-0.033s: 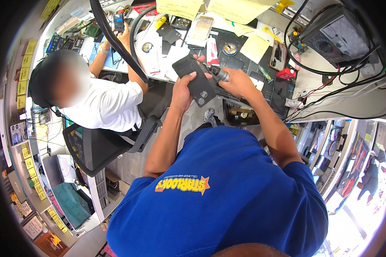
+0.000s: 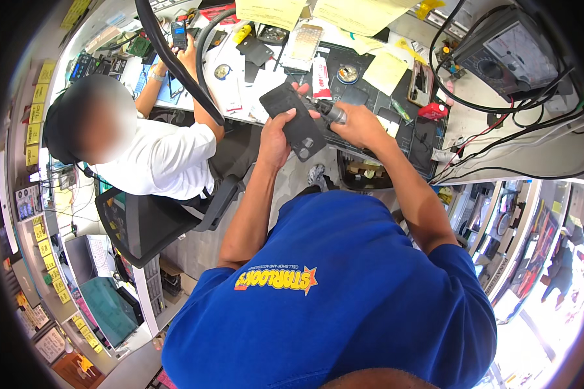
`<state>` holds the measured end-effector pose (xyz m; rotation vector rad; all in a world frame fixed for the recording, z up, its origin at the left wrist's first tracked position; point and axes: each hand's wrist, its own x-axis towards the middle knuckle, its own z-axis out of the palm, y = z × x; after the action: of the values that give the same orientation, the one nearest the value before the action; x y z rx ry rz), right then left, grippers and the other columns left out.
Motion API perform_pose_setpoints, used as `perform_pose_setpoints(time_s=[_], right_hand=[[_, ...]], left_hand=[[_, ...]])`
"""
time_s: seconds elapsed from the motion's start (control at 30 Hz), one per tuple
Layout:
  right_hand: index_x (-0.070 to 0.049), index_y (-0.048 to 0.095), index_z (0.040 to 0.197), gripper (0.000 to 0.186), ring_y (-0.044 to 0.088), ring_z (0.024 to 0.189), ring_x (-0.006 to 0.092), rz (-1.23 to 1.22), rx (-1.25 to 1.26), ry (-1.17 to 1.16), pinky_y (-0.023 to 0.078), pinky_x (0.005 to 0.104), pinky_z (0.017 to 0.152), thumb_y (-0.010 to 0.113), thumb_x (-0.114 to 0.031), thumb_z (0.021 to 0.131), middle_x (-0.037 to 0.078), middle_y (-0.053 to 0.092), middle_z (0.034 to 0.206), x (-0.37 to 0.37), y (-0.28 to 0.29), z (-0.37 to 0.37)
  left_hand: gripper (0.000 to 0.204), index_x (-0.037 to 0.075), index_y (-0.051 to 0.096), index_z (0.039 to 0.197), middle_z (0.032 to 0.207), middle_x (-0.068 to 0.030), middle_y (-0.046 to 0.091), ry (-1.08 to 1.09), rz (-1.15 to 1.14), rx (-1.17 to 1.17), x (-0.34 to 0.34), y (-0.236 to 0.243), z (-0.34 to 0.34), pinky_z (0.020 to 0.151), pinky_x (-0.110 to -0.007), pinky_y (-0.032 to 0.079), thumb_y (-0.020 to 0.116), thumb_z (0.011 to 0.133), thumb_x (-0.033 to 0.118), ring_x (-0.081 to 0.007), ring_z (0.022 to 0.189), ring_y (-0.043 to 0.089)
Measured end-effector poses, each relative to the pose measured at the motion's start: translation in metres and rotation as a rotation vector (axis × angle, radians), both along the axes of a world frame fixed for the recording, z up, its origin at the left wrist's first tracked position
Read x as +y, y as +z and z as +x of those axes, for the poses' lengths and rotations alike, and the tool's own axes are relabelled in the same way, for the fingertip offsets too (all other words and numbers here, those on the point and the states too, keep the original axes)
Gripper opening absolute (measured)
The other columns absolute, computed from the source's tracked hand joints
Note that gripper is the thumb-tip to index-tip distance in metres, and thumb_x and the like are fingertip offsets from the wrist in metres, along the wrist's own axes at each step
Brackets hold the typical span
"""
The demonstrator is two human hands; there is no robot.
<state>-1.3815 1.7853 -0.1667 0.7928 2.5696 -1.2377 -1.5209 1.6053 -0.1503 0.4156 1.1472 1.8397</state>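
Note:
My left hand (image 2: 277, 141) grips a black phone back cover (image 2: 293, 117), tilted above the floor in front of the bench edge. Camera openings show at its near end. The thumb lies across its face, and fingertips show past its far right edge. Closed around a dark handheld tool with a grey collar (image 2: 333, 113), my right hand (image 2: 362, 126) is just right of the cover. The tool's front end points at the cover's right edge; whether it touches cannot be made out. A red and white tube (image 2: 320, 78) lies on the bench beyond both hands.
At left, a seated co-worker (image 2: 169, 155) in white holds a phone (image 2: 179, 34). A thick black hose (image 2: 175, 65) hangs between us. Yellow paper sheets (image 2: 384, 72) and a small round tin (image 2: 348, 74) lie on the bench. An analog multimeter (image 2: 506, 55) with cables stands at right.

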Motion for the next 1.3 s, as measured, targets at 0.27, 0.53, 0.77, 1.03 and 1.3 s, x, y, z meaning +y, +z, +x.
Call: perform_pose_setpoints(time_s=[0.27,0.53,0.77,1.03,1.3], right_hand=[[-0.016,0.068,0.143,0.058,0.075,0.102,0.0442,0.038,-0.003,0.01,0.058,0.0513,0.095,0.07,-0.037,0.089,0.027,0.078,0.104,0.006,-0.011,-0.005],[-0.015,0.068,0.141,0.056,0.075,0.101,0.0448,0.04,-0.019,0.053,0.058,0.052,0.094,0.071,-0.035,0.089,0.028,0.077,0.103,-0.002,0.001,-0.007],[-0.012,0.069,0.139,0.055,0.075,0.1,0.0448,0.067,0.031,0.022,0.058,0.0517,0.094,0.07,-0.035,0.089,0.027,0.078,0.103,-0.001,-0.01,-0.009],[-0.013,0.069,0.139,0.054,0.075,0.101,0.0444,0.045,-0.023,0.025,0.057,0.0514,0.095,0.069,-0.036,0.09,0.027,0.078,0.104,-0.003,0.005,-0.008],[-0.014,0.071,0.132,0.049,0.074,0.099,0.0448,-0.035,0.071,-0.059,0.058,0.0512,0.092,0.071,-0.037,0.089,0.025,0.078,0.102,-0.004,-0.007,-0.009]], left_hand=[[0.075,-0.001,0.028,0.168,0.173,-0.0177,0.039,-0.031,0.061,-0.079,0.0,-0.002,-0.009,0.1,-0.039,0.059,0.053,0.1,0.018,-0.0264,0.117,0.073],[0.075,0.002,0.028,0.168,0.173,-0.0159,0.04,0.024,0.088,-0.109,0.001,-0.005,-0.01,0.102,-0.04,0.059,0.055,0.1,0.018,-0.0276,0.118,0.073],[0.075,0.002,0.025,0.17,0.173,-0.0146,0.039,0.031,0.094,-0.11,0.0,-0.003,-0.006,0.106,-0.043,0.057,0.051,0.101,0.016,-0.0287,0.119,0.072],[0.075,0.008,0.024,0.172,0.175,-0.0126,0.036,0.042,0.109,-0.084,-0.001,-0.006,-0.006,0.107,-0.045,0.058,0.052,0.103,0.018,-0.0289,0.125,0.07],[0.066,0.007,0.024,0.171,0.172,-0.0162,0.041,0.117,0.13,-0.085,0.002,0.0,-0.004,0.11,-0.047,0.055,0.045,0.11,0.019,-0.0312,0.129,0.068]])
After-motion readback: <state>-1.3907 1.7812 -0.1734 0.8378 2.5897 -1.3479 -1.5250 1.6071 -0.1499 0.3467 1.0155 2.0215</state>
